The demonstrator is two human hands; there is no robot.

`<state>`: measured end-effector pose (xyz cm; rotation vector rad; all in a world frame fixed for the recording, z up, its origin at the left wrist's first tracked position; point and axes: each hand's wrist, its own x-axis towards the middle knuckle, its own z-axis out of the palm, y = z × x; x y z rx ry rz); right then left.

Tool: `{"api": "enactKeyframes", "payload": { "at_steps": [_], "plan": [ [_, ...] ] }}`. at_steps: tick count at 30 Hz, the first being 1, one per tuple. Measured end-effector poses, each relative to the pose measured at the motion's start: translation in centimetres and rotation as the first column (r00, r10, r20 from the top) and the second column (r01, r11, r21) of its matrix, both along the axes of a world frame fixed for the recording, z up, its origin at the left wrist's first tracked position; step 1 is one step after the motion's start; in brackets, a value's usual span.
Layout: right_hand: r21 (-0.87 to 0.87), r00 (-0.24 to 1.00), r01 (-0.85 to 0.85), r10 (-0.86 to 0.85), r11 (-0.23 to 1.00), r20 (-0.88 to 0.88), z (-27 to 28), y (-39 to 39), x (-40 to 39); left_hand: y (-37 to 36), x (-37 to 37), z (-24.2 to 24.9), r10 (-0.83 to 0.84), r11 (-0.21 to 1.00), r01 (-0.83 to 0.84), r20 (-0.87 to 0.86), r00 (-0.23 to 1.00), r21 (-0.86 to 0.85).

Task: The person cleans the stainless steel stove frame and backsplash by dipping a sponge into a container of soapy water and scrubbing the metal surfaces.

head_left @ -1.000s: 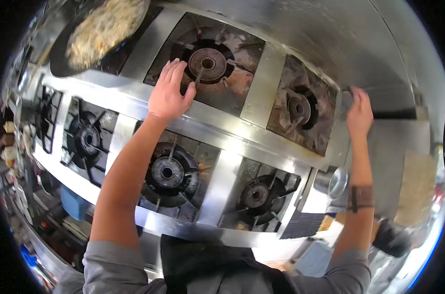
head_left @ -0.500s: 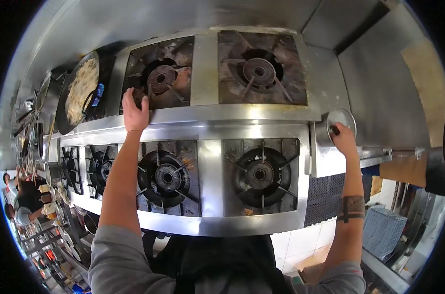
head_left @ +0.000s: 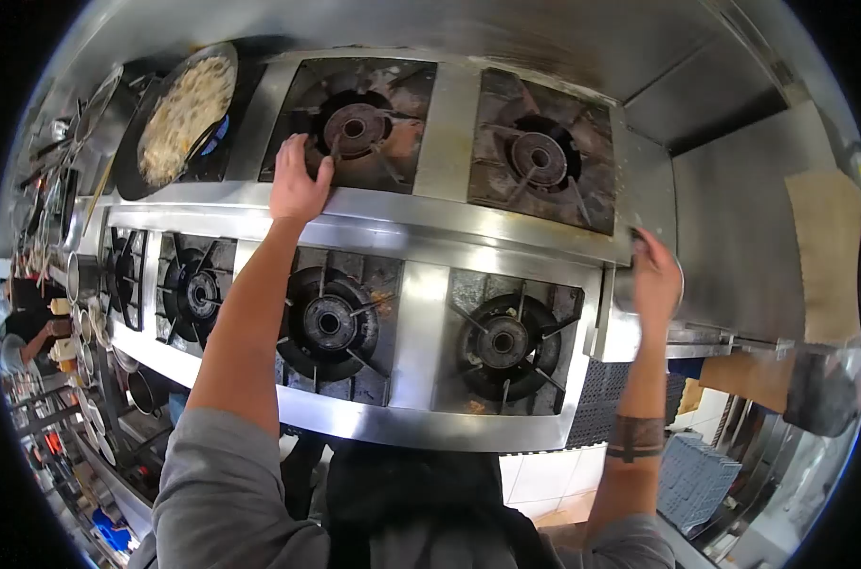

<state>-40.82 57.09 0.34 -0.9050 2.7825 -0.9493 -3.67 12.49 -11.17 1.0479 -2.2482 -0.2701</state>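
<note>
My left hand [head_left: 298, 182] lies with its fingers spread on the front edge of the rusty back burner grate [head_left: 355, 126] of a steel gas range [head_left: 421, 223]. It holds nothing. My right hand [head_left: 654, 277] is closed over a round metal container [head_left: 622, 298] that stands at the right end of the range, beside the front right burner [head_left: 503, 343]. The hand hides most of the container.
A wok of fried rice [head_left: 179, 109] sits on the far-left back burner over a blue flame. Several unlit burners fill the range. Another person [head_left: 13, 332] stands at the far left by shelves of pots. A blue crate [head_left: 696, 479] and black mat [head_left: 596, 408] lie at the lower right.
My head has shifted, so the range sits differently in view. My left hand stays on the back grate. My right hand has closed down over the metal container, covering it.
</note>
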Motion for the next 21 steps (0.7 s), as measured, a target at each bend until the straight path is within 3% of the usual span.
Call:
{"api": "enactKeyframes", "payload": {
  "at_steps": [1, 2, 3, 4, 5, 7, 9, 14, 16, 18, 19, 21],
  "plan": [
    [-0.009, 0.994, -0.101, 0.102, 0.995, 0.043, 2.2, -5.0, 4.8, 0.0, 0.0, 0.2, -0.004, 1.000, 0.003, 0.008, 1.000, 0.021],
    [-0.092, 0.967, -0.252, 0.249, 0.963, -0.050, 0.4, -8.5, 7.3, 0.0, 0.1, 0.2, 0.000, 0.999, -0.001, 0.015, 1.000, 0.048],
    [-0.061, 0.847, -0.473, 0.435, 0.879, -0.304, -0.6, -12.4, 9.6, -0.2, 0.2, 0.2, 0.001, 0.997, -0.003, 0.021, 1.000, 0.074],
    [-0.005, 0.734, -0.566, 0.501, 0.825, -0.459, -2.1, -16.1, 11.6, -0.2, 0.2, 0.4, 0.003, 0.996, -0.005, 0.021, 1.000, 0.084],
    [-0.004, 0.711, -0.599, 0.529, 0.801, -0.463, -4.7, -19.0, 13.2, -0.2, 0.3, 0.5, -0.009, 0.994, 0.007, 0.011, 1.000, 0.107],
    [0.267, 0.708, -0.568, 0.627, 0.779, -0.324, -11.0, -22.0, 15.9, -0.3, 0.3, 0.5, -0.019, 0.990, 0.019, 0.000, 1.000, 0.138],
    [0.278, 0.739, -0.475, 0.550, 0.835, -0.389, -12.2, -22.7, 18.6, -0.4, 0.3, 0.4, -0.004, 0.991, 0.002, 0.015, 1.000, 0.137],
    [0.451, 0.663, -0.397, 0.589, 0.800, -0.461, -11.6, -29.8, 13.5, -0.8, 0.4, 0.2, -0.048, 0.994, 0.046, 0.014, 0.999, 0.103],
    [0.412, 0.657, -0.385, 0.559, 0.825, -0.505, -13.0, -35.6, 8.2, -0.8, 0.5, 0.1, -0.057, 0.995, 0.057, -0.010, 0.998, 0.087],
    [0.484, 0.737, -0.393, 0.583, 0.782, -0.342, -12.1, -40.3, 4.2, -0.7, 0.1, 0.6, -0.058, 0.993, 0.060, -0.021, 0.998, 0.106],
    [0.444, 0.718, -0.398, 0.574, 0.803, -0.395, -11.3, -39.8, 5.3, -0.8, 0.7, 0.5, -0.068, 0.989, 0.071, -0.027, 0.997, 0.130],
    [0.615, 0.693, -0.353, 0.638, 0.706, -0.336, -10.0, -35.1, 9.5, -0.9, 0.6, 0.3, -0.088, 0.989, 0.093, -0.048, 0.995, 0.117]
  ]
}}
